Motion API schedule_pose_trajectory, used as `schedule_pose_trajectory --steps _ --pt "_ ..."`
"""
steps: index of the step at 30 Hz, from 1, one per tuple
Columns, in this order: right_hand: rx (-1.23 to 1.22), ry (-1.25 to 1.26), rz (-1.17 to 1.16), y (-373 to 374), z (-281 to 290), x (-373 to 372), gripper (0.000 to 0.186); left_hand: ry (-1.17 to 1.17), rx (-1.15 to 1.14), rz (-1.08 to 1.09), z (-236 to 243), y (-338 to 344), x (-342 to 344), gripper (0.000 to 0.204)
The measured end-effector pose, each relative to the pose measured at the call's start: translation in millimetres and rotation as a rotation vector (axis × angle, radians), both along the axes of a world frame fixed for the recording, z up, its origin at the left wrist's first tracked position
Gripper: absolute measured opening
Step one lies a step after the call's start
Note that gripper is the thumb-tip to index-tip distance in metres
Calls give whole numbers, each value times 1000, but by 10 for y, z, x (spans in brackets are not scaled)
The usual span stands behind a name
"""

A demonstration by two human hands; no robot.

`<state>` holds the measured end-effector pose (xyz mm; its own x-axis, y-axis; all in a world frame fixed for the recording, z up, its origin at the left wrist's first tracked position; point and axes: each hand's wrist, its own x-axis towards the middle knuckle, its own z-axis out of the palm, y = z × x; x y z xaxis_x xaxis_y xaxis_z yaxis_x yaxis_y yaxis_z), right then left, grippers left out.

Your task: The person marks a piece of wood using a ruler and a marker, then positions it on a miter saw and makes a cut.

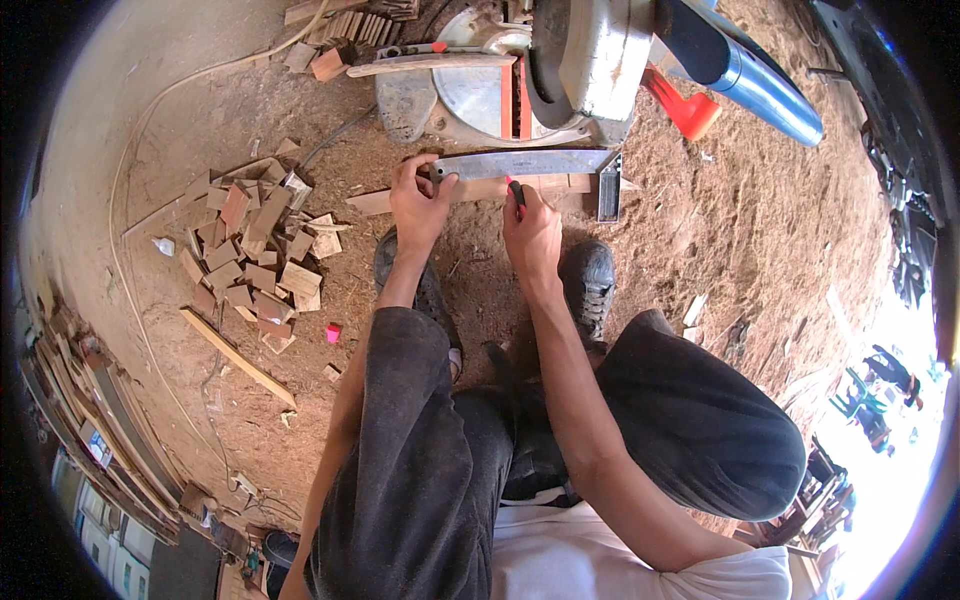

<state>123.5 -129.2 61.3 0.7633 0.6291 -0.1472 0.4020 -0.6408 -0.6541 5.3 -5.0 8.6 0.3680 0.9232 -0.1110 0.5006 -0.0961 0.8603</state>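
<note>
A try square [525,162] with a long steel blade and a handle at its right end lies along a narrow wooden board [550,182] in front of the saw. My left hand [418,205] is closed on the blade’s left end, thumb bent over it. My right hand [532,230] grips a small black-and-pink tool [514,192], perhaps a pencil or marker, with its tip against the board at the blade’s lower edge. Both forearms reach up from below, between my bent legs and over the dusty ground.
A miter saw [590,70] with a red handle [690,110] stands just beyond the board. Wooden offcuts [255,250] are piled at left, beside a strip [235,355] and a small pink object [333,332]. Cables [130,200] run along the left. My shoes [590,290] are below the board.
</note>
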Motion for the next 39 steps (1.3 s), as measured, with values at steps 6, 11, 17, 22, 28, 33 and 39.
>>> schedule_pose_trajectory --steps 6,11,17,22,28,33,39 --pt "-28 7 -4 10 6 -5 18 -10 -17 -2 -21 -3 3 45" --pt "-79 4 4 11 -11 -2 18 -21 -9 -2 -39 5 -10 44" --pt "-88 3 -5 35 26 1 18 -20 -4 -7 -37 3 -9 45" --pt "-97 -2 -7 38 23 3 20 -15 -13 -7 -36 4 -10 45" --pt "-80 -21 -26 37 -7 1 21 -23 -12 -8 -14 -4 3 44" --pt "-182 -103 -30 134 12 -10 24 -52 -4 2 -38 8 -1 44" --pt "-250 -65 4 146 83 87 25 -1 23 8 -10 -3 37 43"
